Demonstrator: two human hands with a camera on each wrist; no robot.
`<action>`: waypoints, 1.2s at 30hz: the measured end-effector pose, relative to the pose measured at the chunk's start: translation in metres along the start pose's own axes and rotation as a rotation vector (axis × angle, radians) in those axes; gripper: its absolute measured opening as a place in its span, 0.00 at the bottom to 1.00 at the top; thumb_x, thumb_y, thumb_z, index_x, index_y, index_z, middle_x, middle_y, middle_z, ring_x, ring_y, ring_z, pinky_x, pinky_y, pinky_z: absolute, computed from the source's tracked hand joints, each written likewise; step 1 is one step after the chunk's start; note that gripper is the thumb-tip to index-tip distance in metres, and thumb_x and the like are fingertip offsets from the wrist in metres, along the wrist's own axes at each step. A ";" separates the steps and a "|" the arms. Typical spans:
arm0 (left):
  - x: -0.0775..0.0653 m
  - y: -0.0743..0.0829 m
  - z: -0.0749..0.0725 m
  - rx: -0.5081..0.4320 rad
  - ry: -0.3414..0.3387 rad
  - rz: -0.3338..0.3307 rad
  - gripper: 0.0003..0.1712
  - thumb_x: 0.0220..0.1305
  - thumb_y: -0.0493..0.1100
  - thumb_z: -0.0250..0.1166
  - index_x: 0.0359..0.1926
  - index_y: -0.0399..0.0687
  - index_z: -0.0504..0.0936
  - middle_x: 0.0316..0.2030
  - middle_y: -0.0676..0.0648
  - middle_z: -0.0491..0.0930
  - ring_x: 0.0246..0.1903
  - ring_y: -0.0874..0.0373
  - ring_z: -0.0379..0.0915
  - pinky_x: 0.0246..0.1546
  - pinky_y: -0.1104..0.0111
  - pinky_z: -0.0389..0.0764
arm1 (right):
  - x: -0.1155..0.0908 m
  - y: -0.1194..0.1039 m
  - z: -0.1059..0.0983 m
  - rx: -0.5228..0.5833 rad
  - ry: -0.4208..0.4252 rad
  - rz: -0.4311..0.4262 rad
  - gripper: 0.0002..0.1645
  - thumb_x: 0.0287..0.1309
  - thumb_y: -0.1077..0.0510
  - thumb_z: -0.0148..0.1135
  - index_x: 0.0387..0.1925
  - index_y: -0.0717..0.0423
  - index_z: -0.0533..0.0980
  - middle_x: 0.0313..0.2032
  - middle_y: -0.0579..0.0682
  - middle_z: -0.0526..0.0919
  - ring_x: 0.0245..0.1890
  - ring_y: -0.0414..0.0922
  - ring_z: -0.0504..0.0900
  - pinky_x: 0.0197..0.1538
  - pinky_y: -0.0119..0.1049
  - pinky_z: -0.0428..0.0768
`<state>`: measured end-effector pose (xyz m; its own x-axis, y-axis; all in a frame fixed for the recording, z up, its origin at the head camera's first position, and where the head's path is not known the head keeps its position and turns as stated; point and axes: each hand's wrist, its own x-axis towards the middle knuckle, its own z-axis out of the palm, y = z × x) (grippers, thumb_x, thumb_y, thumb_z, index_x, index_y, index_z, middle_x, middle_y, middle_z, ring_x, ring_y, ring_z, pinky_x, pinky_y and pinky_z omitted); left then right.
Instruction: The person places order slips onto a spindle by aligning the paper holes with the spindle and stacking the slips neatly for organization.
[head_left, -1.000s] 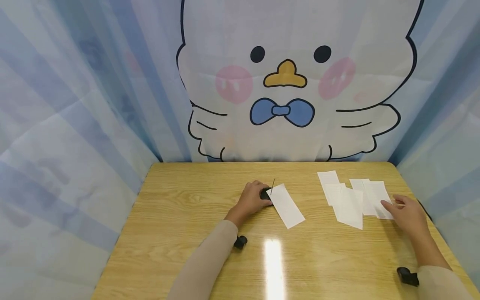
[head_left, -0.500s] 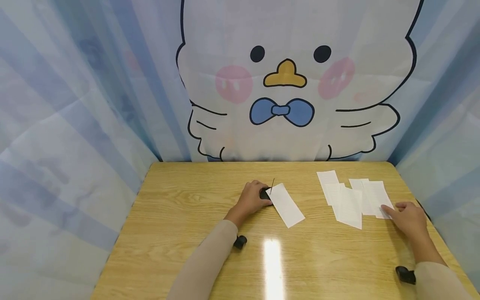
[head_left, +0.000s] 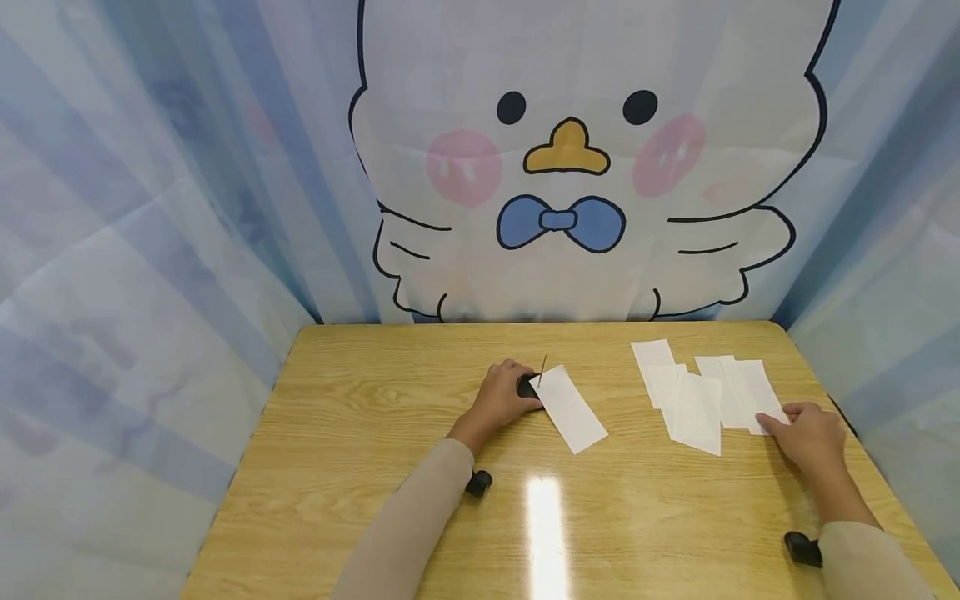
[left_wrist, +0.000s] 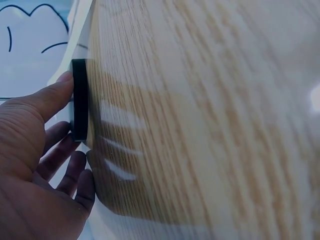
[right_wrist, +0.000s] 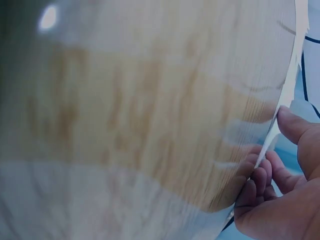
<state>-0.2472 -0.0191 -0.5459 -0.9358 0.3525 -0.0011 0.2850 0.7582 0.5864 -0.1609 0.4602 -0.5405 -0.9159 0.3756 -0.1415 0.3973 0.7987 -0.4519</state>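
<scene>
In the head view my left hand grips the black round base of a paper spike, thumb on the near side. Its thin metal spike rises through the top corner of a white paper slip, which slants down to the right. The left wrist view shows the base edge-on, flat on the table, between thumb and fingers. My right hand pinches the lower right corner of the rightmost slip, its thumb on top. In the right wrist view that slip runs between thumb and fingers.
Several overlapping white slips lie at the back right of the wooden table. A curtain with a cartoon bird hangs behind the table's far edge. A black wrist camera sits by the left sleeve, another by the right.
My right hand has shifted slightly toward me and left, its fingers closing on the rightmost slip's corner. The left hand, spike and speared slip have stayed in place.
</scene>
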 end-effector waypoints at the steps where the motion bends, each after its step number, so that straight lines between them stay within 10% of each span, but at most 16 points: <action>1: 0.000 0.000 0.000 0.000 -0.001 0.000 0.33 0.60 0.55 0.78 0.64 0.51 0.82 0.60 0.47 0.79 0.61 0.47 0.72 0.61 0.58 0.76 | 0.000 0.000 0.000 -0.001 -0.005 0.008 0.44 0.73 0.42 0.58 0.63 0.82 0.65 0.59 0.83 0.66 0.63 0.80 0.58 0.63 0.70 0.61; 17: 0.002 -0.002 0.005 -0.004 0.009 -0.004 0.33 0.60 0.55 0.78 0.64 0.52 0.82 0.61 0.47 0.79 0.60 0.47 0.72 0.61 0.58 0.75 | -0.001 -0.002 0.000 0.076 0.000 -0.016 0.34 0.71 0.52 0.61 0.58 0.82 0.67 0.54 0.81 0.72 0.52 0.75 0.71 0.54 0.66 0.72; 25: 0.000 -0.003 0.003 0.007 0.006 0.004 0.33 0.60 0.56 0.77 0.64 0.52 0.82 0.60 0.47 0.79 0.60 0.47 0.72 0.61 0.58 0.76 | -0.002 -0.006 0.000 0.152 -0.041 0.052 0.44 0.73 0.49 0.60 0.70 0.79 0.55 0.60 0.80 0.66 0.57 0.74 0.69 0.57 0.65 0.73; 36: 0.000 -0.004 0.003 -0.014 0.002 0.003 0.33 0.60 0.56 0.77 0.64 0.52 0.81 0.60 0.48 0.79 0.60 0.48 0.72 0.62 0.58 0.76 | 0.000 -0.001 -0.005 0.097 -0.069 -0.019 0.43 0.79 0.44 0.46 0.70 0.82 0.56 0.62 0.82 0.64 0.60 0.76 0.66 0.60 0.69 0.70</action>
<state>-0.2473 -0.0204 -0.5506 -0.9353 0.3538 0.0020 0.2848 0.7494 0.5977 -0.1612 0.4619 -0.5360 -0.9262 0.3251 -0.1908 0.3757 0.7549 -0.5375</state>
